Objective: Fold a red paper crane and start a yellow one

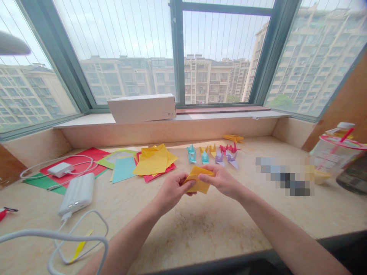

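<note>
A folded piece of orange-yellow paper [200, 184] is held above the marble counter [200, 229] by both hands. My left hand [172, 190] pinches its lower left edge, fingers closed on it. My right hand [219, 179] grips its upper right edge with thumb on top. Just beyond the hands stands a row of small folded paper cranes [213, 153] in blue, orange, red and purple. A loose stack of yellow paper sheets [155, 159] lies to the left of them.
Coloured sheets [86, 160] lie at the left under a white charger [60, 169]. A white power bank [77, 193] with cables [71, 236] sits near the left front. A white box [142, 108] rests on the sill. A plastic drink cup [335, 152] stands far right.
</note>
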A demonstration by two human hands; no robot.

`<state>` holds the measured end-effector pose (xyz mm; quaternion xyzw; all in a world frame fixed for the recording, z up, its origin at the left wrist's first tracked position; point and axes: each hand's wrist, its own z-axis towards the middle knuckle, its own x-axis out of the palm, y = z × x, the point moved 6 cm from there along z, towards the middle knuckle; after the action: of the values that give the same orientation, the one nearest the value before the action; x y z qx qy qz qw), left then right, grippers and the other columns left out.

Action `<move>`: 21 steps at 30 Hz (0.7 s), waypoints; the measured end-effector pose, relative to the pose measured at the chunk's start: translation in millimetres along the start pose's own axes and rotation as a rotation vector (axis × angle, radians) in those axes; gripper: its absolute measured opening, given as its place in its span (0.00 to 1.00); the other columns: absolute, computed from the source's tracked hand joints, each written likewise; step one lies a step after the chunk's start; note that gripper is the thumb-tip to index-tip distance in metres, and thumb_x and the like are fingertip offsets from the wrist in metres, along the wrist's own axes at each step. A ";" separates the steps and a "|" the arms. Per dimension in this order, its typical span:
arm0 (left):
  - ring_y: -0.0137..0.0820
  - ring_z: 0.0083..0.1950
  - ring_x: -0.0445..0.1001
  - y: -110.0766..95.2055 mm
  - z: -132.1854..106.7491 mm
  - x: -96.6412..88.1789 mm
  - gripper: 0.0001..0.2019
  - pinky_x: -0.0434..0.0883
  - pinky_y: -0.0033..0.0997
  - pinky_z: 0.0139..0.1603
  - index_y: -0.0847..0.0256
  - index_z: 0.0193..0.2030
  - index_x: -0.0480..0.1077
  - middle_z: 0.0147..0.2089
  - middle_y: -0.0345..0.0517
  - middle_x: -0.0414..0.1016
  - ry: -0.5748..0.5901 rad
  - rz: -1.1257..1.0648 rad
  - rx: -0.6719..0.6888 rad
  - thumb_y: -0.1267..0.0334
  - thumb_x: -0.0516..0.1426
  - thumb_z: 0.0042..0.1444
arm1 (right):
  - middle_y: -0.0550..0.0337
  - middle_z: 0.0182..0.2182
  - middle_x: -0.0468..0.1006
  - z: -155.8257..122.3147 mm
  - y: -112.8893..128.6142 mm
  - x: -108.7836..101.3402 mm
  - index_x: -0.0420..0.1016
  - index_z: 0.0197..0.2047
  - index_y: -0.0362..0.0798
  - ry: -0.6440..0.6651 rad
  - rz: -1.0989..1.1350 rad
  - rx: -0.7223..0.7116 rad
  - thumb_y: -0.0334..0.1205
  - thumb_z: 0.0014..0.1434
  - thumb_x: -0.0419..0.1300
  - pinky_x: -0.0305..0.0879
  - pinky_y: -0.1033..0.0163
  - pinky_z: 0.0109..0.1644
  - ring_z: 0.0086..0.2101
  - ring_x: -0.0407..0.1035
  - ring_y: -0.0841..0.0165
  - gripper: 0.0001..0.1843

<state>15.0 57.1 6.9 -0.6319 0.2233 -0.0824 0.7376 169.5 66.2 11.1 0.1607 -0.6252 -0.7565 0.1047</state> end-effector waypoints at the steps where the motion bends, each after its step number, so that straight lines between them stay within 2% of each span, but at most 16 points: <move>1: 0.32 0.32 0.80 0.1 0.2 0.1 0.14 0.75 0.26 0.31 0.67 0.37 0.74 0.32 0.48 0.80 -0.001 0.011 0.002 0.54 0.60 0.58 | 0.56 0.32 0.80 0.2 -1.4 -0.6 0.79 0.40 0.44 -0.010 -0.037 0.017 0.50 0.54 0.67 0.66 0.65 0.32 0.30 0.72 0.68 0.18; 3: 0.32 0.31 0.80 0.6 0.1 1.2 0.14 0.75 0.25 0.30 0.67 0.36 0.74 0.31 0.48 0.80 0.007 0.016 -0.001 0.54 0.60 0.58 | 0.59 0.26 0.78 0.8 -3.5 -2.8 0.80 0.33 0.42 -0.044 -0.073 0.035 0.50 0.53 0.68 0.63 0.66 0.29 0.26 0.69 0.70 0.17; 7: 0.33 0.32 0.81 1.1 -1.0 5.4 0.18 0.75 0.26 0.30 0.67 0.38 0.74 0.32 0.50 0.80 0.053 -0.008 -0.016 0.51 0.57 0.61 | 0.60 0.24 0.78 1.8 -2.5 -6.3 0.81 0.30 0.42 -0.083 -0.104 0.012 0.49 0.51 0.69 0.62 0.67 0.28 0.25 0.68 0.71 0.16; 11: 0.33 0.28 0.80 -2.2 -1.9 4.1 0.21 0.74 0.26 0.26 0.67 0.39 0.73 0.32 0.51 0.80 0.020 -0.027 0.007 0.49 0.52 0.64 | 0.59 0.25 0.79 1.2 -0.5 -7.7 0.82 0.30 0.42 -0.082 -0.136 0.006 0.48 0.51 0.69 0.62 0.67 0.29 0.25 0.69 0.71 0.15; 17: 0.32 0.27 0.78 -10.5 -4.3 3.0 0.18 0.74 0.26 0.27 0.67 0.34 0.72 0.28 0.49 0.79 -0.019 0.005 0.076 0.52 0.54 0.64 | 0.54 0.29 0.83 1.0 -3.8 -3.7 0.82 0.34 0.42 -0.039 -0.019 0.035 0.50 0.52 0.68 0.66 0.64 0.31 0.27 0.74 0.66 0.17; 21: 0.31 0.27 0.78 -10.5 -3.5 3.5 0.19 0.74 0.26 0.27 0.67 0.34 0.72 0.28 0.49 0.79 -0.017 0.002 0.075 0.51 0.53 0.64 | 0.55 0.29 0.83 1.7 -4.8 -3.1 0.82 0.33 0.42 -0.049 0.006 0.035 0.48 0.51 0.68 0.66 0.64 0.31 0.27 0.73 0.67 0.16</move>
<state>18.3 50.6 16.0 -0.6041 0.2145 -0.0848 0.7628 171.9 69.8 7.0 0.1421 -0.6413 -0.7488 0.0885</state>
